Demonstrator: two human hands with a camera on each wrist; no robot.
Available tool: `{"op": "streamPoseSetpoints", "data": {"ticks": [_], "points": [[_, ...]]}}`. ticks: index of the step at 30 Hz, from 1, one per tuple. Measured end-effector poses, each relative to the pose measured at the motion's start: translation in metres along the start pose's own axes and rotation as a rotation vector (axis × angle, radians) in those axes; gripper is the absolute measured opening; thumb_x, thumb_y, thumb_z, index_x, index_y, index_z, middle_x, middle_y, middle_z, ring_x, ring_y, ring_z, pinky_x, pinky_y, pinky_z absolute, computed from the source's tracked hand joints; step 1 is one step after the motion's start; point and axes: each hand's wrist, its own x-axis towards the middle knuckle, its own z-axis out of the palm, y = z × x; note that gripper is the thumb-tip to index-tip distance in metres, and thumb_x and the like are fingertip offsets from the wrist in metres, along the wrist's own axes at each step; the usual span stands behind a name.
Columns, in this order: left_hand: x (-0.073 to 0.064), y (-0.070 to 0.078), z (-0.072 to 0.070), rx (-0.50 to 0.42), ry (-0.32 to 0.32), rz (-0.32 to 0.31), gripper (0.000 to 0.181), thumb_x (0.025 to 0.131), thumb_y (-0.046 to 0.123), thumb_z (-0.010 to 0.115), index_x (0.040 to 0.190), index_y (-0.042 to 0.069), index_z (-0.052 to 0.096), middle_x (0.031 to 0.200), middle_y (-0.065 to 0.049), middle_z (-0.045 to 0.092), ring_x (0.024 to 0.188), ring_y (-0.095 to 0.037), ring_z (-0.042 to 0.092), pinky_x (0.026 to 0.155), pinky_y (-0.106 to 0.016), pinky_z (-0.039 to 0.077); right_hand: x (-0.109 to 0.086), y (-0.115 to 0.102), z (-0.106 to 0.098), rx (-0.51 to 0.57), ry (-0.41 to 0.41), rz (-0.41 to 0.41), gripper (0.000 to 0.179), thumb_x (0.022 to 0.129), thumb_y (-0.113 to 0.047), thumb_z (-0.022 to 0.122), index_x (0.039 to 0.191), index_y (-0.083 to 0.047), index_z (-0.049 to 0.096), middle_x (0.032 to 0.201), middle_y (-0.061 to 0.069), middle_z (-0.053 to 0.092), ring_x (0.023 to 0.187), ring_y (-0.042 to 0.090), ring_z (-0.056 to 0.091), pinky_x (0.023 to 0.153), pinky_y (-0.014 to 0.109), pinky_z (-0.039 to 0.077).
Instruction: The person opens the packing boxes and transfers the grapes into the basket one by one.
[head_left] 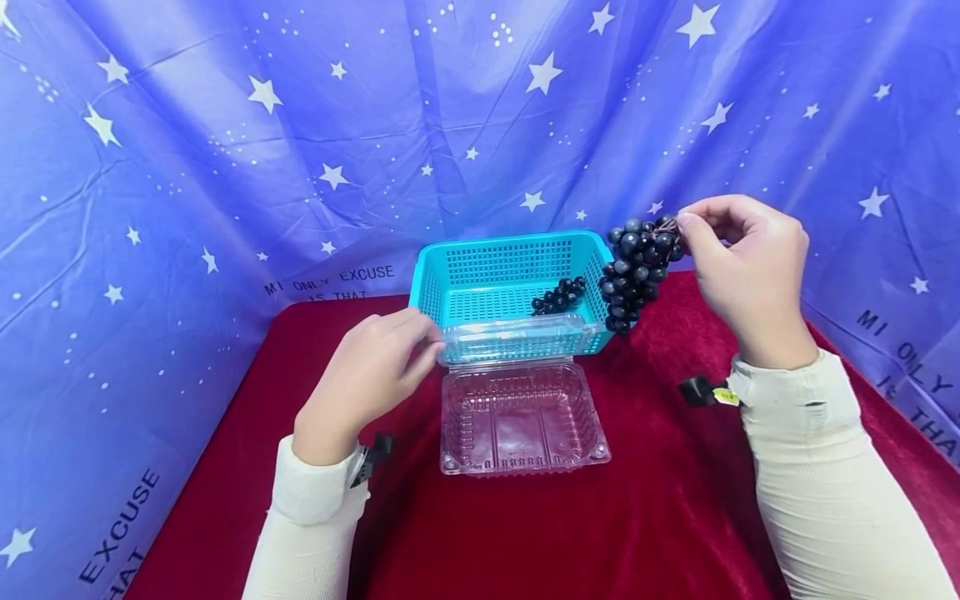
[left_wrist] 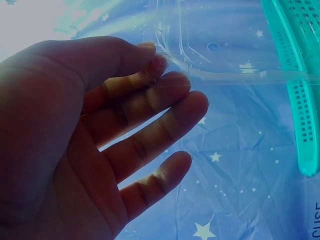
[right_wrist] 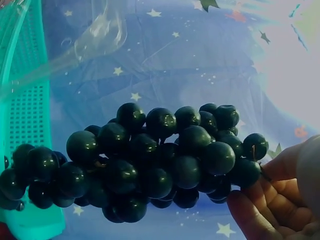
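Note:
A bunch of dark grapes [head_left: 636, 271] hangs from my right hand [head_left: 750, 267], whose thumb and fingers pinch it by the stem at the top. In the right wrist view the grapes [right_wrist: 160, 160] stretch across the picture. My left hand [head_left: 378, 367] pinches the left corner of a clear plastic clamshell's lid [head_left: 513, 336] between thumb and forefinger, the other fingers fanned out in the left wrist view. The lid stands raised, and the clamshell's ribbed base [head_left: 525, 417] lies with nothing in it. Behind the lid, a smaller bunch of dark grapes [head_left: 558, 296] lies in a turquoise basket [head_left: 431, 267].
Dark red velvet cloth [head_left: 585, 542] covers the table. A blue curtain with white stars [head_left: 450, 100] hangs behind and along both sides. The basket stands at the back, right behind the clamshell, and the held grapes overlap its right end in the head view.

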Motion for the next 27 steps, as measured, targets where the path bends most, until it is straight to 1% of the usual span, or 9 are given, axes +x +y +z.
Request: {"op": "streamPoseSetpoints", "data": {"ticks": [7,12,15,21,27], "points": [[0.000,0.001,0.000,0.004,0.005,0.009,0.004,0.095,0.018,0.072,0.098,0.017,0.071,0.090,0.007,0.070,0.073,-0.013,0.063,0.072,-0.033,0.055,0.009,0.001,0.003,-0.043,0.009,0.004,0.017,0.092,-0.023,0.071,0.094,-0.011,0.082,0.069,-0.033,0.060,0.060,-0.010,0.055,0.060,0.014,0.038],[0.000,0.001,0.000,0.008,0.001,0.008,0.004,0.096,0.019,0.071,0.099,0.017,0.071,0.090,0.007,0.070,0.074,-0.013,0.064,0.072,-0.033,0.055,0.013,-0.005,0.006,-0.042,0.016,0.001,0.017,0.092,-0.017,0.070,0.095,-0.006,0.081,0.070,-0.034,0.057,0.062,-0.013,0.052,0.062,0.013,0.037],[0.000,0.001,0.000,0.005,0.000,0.008,0.004,0.096,0.019,0.071,0.099,0.017,0.071,0.091,0.007,0.071,0.074,-0.013,0.064,0.073,-0.034,0.056,0.016,-0.005,0.009,-0.046,0.015,-0.013,0.017,0.092,-0.016,0.069,0.095,-0.005,0.081,0.070,-0.035,0.056,0.062,-0.014,0.051,0.063,0.013,0.035],[0.000,0.000,0.000,0.005,0.002,0.011,0.004,0.096,0.019,0.072,0.099,0.017,0.072,0.090,0.007,0.071,0.075,-0.013,0.064,0.074,-0.034,0.056,0.025,0.011,0.019,-0.059,-0.007,-0.032,0.018,0.092,-0.022,0.069,0.095,-0.010,0.082,0.070,-0.036,0.056,0.061,-0.014,0.051,0.065,0.015,0.034],[0.000,0.000,0.000,0.002,0.000,0.011,0.004,0.095,0.019,0.073,0.098,0.017,0.071,0.089,0.007,0.070,0.074,-0.013,0.063,0.074,-0.033,0.056,0.027,0.020,0.029,-0.068,-0.040,-0.007,0.021,0.092,-0.028,0.068,0.096,-0.014,0.082,0.070,-0.034,0.058,0.062,-0.011,0.053,0.065,0.016,0.035]]}}
